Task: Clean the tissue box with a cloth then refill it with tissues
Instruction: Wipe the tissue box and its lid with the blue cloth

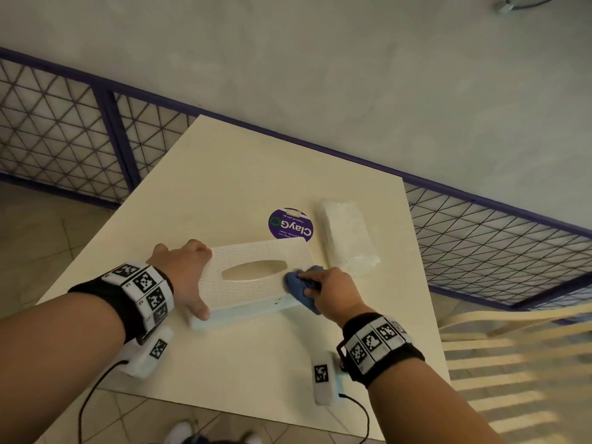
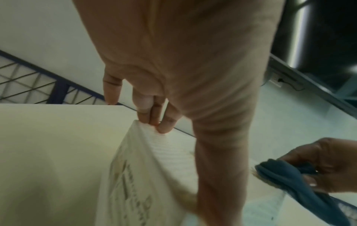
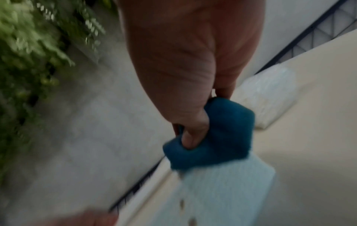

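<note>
At the bottom of the head view, two forearms reach up into the frame, each with a black wrist strap (image 1: 141, 296) bearing square black-and-white markers. Both reach over a cream table (image 1: 243, 357) that fills the middle of the picture.

The left hand (image 1: 185, 277), left of centre, grips the left end of the tissue box (image 1: 256, 277): the thumb lies along the near side wall and the fingers curl over the far edge. The left wrist view shows these fingertips (image 2: 152, 117) bent onto the box's far corner.

The tissue box is white, with a textured top and an oval slot in its middle. It lies flat on the table at the centre of the frame, its long axis running left to right and tilted slightly up towards the right.

The right hand (image 1: 333, 290), just right of centre, is closed around a bunched blue cloth (image 1: 301, 286) and presses it on the right end of the box top. In the right wrist view the thumb is sunk into the cloth (image 3: 218, 134), which sits on the box corner; this view is blurred.

Behind the box, a round purple sticker (image 1: 290, 225) lies on the table. Just to its right lies a wrapped pack of tissues (image 1: 347, 237), near the box's right end but apart from it.

At the lower right edge stands a slatted cream chair (image 1: 519, 366). Along the far side of the table runs a purple-framed wire fence (image 1: 61, 136), crossing the frame from upper left to right.
</note>
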{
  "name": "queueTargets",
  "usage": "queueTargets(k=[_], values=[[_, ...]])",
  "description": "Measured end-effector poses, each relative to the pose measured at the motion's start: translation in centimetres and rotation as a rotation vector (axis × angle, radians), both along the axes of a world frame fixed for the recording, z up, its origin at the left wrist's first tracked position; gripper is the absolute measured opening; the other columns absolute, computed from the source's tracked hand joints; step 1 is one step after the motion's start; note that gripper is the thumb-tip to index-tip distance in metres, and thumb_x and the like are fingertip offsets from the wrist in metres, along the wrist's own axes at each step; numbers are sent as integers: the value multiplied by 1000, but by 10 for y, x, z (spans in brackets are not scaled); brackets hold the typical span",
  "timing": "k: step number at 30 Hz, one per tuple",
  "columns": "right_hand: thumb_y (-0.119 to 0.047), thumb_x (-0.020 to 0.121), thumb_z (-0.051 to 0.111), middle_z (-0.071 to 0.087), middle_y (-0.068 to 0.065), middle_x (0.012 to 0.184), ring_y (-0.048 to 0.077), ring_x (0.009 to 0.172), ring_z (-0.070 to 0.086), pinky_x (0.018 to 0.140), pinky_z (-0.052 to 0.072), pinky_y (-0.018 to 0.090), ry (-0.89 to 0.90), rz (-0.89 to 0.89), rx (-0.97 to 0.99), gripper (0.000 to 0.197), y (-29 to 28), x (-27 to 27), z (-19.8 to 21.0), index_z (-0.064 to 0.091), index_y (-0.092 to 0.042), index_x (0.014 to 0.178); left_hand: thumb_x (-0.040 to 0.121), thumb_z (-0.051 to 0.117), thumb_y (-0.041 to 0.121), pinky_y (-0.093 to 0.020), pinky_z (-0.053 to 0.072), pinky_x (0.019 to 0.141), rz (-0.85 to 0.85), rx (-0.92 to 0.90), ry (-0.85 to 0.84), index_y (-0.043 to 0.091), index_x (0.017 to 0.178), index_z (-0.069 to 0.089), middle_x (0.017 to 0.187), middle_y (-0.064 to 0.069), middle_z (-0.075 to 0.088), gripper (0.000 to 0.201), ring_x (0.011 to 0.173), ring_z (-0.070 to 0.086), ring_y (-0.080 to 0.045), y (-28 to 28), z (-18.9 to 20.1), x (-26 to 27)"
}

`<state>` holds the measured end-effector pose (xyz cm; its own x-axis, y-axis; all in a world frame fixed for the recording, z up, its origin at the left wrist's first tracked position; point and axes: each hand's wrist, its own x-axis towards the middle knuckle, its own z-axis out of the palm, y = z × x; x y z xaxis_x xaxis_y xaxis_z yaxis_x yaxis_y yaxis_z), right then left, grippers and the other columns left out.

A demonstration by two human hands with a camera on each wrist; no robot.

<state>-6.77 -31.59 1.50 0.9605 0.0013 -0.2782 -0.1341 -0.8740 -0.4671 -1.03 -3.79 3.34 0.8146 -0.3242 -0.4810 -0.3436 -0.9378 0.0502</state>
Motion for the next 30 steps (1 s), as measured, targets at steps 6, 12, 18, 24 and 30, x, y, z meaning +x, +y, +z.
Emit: queueTargets(k=[6,12,18,24,30], values=[[-23,91,59,68,2,112,18,102,61,86,43,22,-135,-277,235,29,-22,-17,32,63,-18,120,56,69,71,-45,15,114,-25,65,7,19,148,12,157,-5,1,121,139,25,-21,-14,6,-8],[-26,94,55,67,6,94,15,80,60,71,49,28,-207,-461,548,16,-14,-32,49,59,-13,102,68,50,76,-40,28,112,-8,-623,50,35,148,11,152,10,23,98,133,38,-22,-84,18,-29],[-24,92,60,65,2,101,21,94,62,82,51,34,-302,-539,649,13,-1,-30,49,60,-16,102,80,71,33,-23,41,61,60,-897,152,24,91,49,83,10,57,26,79,56,-14,-119,25,-21],[-51,91,52,54,-1,129,24,113,58,80,54,38,37,-687,844,55,23,-27,32,34,-31,139,81,66,27,-27,46,69,103,-947,135,16,95,53,86,2,62,21,80,59,-16,-125,13,-26],[-20,98,43,66,14,117,28,103,64,76,54,39,-24,-935,1223,27,12,-31,3,56,-13,120,89,55,14,-29,40,99,-10,-849,254,22,123,55,122,6,62,35,115,58,-14,-107,4,-27]])
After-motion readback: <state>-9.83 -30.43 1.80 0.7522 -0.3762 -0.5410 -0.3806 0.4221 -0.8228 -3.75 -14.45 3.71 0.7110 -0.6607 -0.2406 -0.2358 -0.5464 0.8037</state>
